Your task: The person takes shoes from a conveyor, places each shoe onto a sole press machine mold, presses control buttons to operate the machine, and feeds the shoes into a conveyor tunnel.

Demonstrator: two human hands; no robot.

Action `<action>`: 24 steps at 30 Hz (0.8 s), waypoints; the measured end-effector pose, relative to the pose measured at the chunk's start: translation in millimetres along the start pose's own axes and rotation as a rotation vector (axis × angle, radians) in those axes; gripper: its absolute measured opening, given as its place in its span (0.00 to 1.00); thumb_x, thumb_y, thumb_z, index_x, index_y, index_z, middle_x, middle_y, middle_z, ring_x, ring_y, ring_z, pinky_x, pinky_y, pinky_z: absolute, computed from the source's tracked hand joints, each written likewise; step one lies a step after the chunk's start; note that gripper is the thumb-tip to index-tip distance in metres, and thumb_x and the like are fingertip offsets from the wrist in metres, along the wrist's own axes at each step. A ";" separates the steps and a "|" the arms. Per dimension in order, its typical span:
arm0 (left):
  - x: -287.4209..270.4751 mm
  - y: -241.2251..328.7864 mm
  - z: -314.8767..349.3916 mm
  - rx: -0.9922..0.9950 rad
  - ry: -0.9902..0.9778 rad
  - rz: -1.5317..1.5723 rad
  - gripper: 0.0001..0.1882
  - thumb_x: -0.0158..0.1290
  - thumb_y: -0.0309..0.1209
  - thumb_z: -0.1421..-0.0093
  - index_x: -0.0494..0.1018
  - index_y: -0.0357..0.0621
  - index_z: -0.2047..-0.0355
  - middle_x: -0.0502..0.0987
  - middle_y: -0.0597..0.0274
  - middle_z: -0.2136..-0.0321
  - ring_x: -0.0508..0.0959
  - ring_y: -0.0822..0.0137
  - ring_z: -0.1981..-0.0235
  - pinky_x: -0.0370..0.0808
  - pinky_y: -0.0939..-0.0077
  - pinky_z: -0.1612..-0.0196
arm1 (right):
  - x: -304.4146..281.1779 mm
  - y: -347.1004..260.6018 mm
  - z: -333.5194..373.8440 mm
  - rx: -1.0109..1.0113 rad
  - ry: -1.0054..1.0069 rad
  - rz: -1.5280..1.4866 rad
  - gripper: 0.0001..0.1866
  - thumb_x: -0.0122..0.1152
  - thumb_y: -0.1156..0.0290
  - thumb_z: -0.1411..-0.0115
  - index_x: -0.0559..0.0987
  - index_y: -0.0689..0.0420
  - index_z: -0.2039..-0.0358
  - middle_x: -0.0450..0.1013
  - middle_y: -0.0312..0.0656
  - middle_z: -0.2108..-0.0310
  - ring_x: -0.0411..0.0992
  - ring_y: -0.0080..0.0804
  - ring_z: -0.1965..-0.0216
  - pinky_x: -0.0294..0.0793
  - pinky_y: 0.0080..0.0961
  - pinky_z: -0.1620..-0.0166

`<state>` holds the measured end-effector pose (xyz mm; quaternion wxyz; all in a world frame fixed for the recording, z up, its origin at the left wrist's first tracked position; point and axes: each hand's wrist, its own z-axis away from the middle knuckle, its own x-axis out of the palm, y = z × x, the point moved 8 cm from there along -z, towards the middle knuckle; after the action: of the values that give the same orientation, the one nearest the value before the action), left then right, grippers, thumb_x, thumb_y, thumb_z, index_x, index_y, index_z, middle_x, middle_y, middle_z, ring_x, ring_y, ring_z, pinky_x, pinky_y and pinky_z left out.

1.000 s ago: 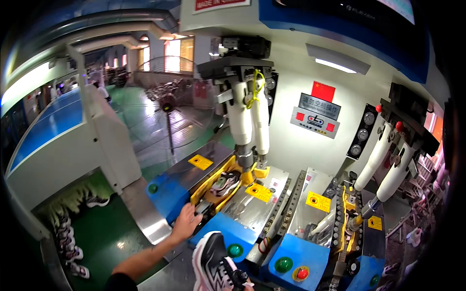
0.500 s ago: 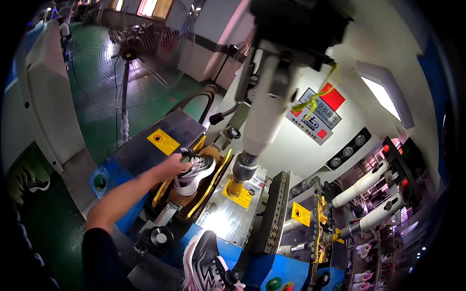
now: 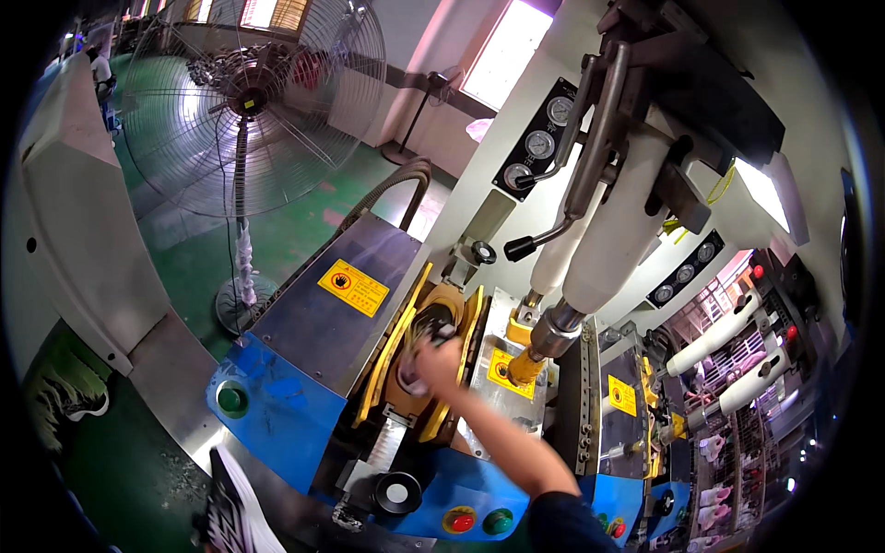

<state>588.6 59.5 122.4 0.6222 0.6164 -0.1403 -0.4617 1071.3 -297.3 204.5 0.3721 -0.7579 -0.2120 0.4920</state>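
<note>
My right hand [image 3: 438,361] reaches in from the lower right and is closed on a dark sneaker [image 3: 427,324], which sits in the brown cradle between two yellow side pads [image 3: 391,348] of a pressing machine. Hand and motion blur hide much of that sneaker. At the lower left edge, a black-and-white sneaker [image 3: 241,502] with a white sole stands tilted, partly cut off by the picture's rim. My left hand does not show; what supports this sneaker is hidden. A white press arm [image 3: 608,249] with a metal and yellow tip hangs to the right of my right hand.
Red [image 3: 459,521] and green [image 3: 498,523] buttons sit on the blue machine front, near a black knob [image 3: 397,493]. A lever with a black handle [image 3: 521,249] projects above. A large fan [image 3: 247,101] stands behind on the left. More sneakers [image 3: 78,396] lie at far left.
My left hand has left the cradle and gone out of view. My right hand has moved from the front into the cradle with a sneaker. A sneaker now shows at lower left. The view has shifted.
</note>
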 end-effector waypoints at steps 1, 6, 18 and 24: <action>1.6 -11.8 11.6 -0.148 0.038 0.122 0.27 0.49 0.37 0.41 0.60 0.36 0.45 0.61 0.37 0.47 0.63 0.44 0.47 0.64 0.60 0.47 | 6.2 -3.0 7.1 -0.148 0.143 -0.016 0.27 0.58 0.60 0.49 0.63 0.69 0.59 0.71 0.57 0.68 0.72 0.50 0.65 0.70 0.41 0.61; 36.1 -26.9 23.4 -0.208 -0.030 0.094 0.32 0.52 0.37 0.44 0.55 0.38 0.43 0.60 0.37 0.47 0.63 0.44 0.46 0.63 0.60 0.46 | 23.4 25.3 -17.3 -0.063 -0.071 0.139 0.31 0.59 0.60 0.50 0.60 0.71 0.56 0.70 0.62 0.67 0.70 0.57 0.63 0.69 0.42 0.58; 163.8 -1.6 123.4 0.044 -0.337 -0.400 0.47 0.60 0.37 0.53 0.45 0.41 0.38 0.60 0.36 0.47 0.63 0.41 0.47 0.62 0.58 0.45 | -49.2 -16.8 29.1 0.048 -0.637 0.009 0.41 0.59 0.53 0.49 0.57 0.73 0.47 0.60 0.66 0.49 0.60 0.55 0.46 0.64 0.37 0.47; 168.0 -53.2 119.3 0.072 -0.151 -0.054 0.42 0.60 0.31 0.57 0.52 0.39 0.43 0.67 0.41 0.54 0.70 0.48 0.53 0.68 0.61 0.51 | -263.2 -35.6 245.3 -0.925 -0.334 0.240 0.38 0.66 0.61 0.52 0.61 0.73 0.48 0.57 0.67 0.46 0.56 0.58 0.42 0.56 0.47 0.42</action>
<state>568.2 -132.2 32.3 0.5745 0.6054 -0.1865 -0.5183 739.1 -368.6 328.2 -0.1005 -0.7733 -0.3760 0.5005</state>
